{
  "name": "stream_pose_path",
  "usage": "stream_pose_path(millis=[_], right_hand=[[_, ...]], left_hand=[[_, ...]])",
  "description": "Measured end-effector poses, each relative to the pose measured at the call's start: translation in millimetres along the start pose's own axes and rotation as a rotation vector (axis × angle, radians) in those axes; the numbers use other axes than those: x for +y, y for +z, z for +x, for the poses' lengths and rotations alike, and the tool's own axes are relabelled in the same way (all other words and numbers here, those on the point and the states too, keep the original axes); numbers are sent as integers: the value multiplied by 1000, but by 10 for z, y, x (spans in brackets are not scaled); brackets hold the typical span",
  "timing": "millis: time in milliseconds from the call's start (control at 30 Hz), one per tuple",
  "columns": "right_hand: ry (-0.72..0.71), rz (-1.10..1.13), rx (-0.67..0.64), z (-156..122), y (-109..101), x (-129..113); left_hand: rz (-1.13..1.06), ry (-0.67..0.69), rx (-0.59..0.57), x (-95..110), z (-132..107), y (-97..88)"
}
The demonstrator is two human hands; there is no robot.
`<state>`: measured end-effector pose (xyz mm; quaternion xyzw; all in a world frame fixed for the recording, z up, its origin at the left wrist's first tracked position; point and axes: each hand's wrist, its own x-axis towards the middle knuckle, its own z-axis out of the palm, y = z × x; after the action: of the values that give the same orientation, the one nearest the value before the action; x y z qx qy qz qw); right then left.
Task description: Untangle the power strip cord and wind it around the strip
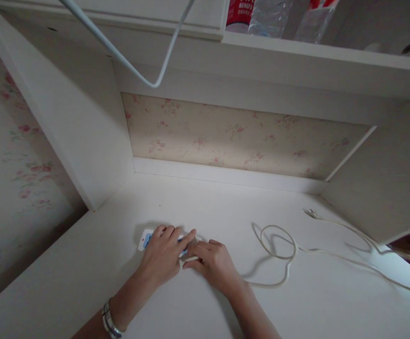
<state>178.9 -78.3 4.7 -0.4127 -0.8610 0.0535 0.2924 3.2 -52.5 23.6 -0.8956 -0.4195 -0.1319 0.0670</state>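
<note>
the left hand [164, 252] holds the power strip [143, 239] on the worktop [205, 197]; the right hand [214, 260] pinches the cord [192, 258]; the next move likely needs a steady strip.

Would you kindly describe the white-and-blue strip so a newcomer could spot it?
On the white desktop, find the left hand, with the silver bracelet. The strip lies partly under that hand, its blue areas distinguishing it from the plain pale cord.

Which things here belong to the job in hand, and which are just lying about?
Likely in use:
white-and-blue strip, under left hand
pale cord, leading to right hand
plug, possibly; connection unseen

Likely just about:
bottles on the shelf
white loop hanging overhead
</note>
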Motion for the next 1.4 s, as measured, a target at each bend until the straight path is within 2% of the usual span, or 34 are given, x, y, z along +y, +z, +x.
stream_pose_path(millis=[200,367,500,733,867,1000,1100,1233,1333,1400], right_hand=[[102,-34,9,1,-140,14],[188,21,-79,10,-304,41],[255,77,-127,-20,-315,120],[226,-209,-54,-46,-251,190],[227,-307,-9,-54,-234,154],[241,-342,-23,-54,-187,125],[246,-347,-48,-42,-166,105],[239,-233,-117,-60,-240,78],[287,-109,-204,-119,-320,91],[318,-119,-243,-158,-342,113]], left_hand=[[-130,117,-78,-41,-44,-47],[-210,144,-52,19,-130,-34],[-224,165,-78,23,-142,7],[-205,174,-96,-36,-97,81],[-199,140,-79,-115,-81,133],[-145,48,-52,-261,-60,171],[-127,28,-33,-333,-60,171],[-142,28,-13,-344,-83,157],[-125,-47,31,-365,-88,158],[-90,-109,54,-388,-82,160]])
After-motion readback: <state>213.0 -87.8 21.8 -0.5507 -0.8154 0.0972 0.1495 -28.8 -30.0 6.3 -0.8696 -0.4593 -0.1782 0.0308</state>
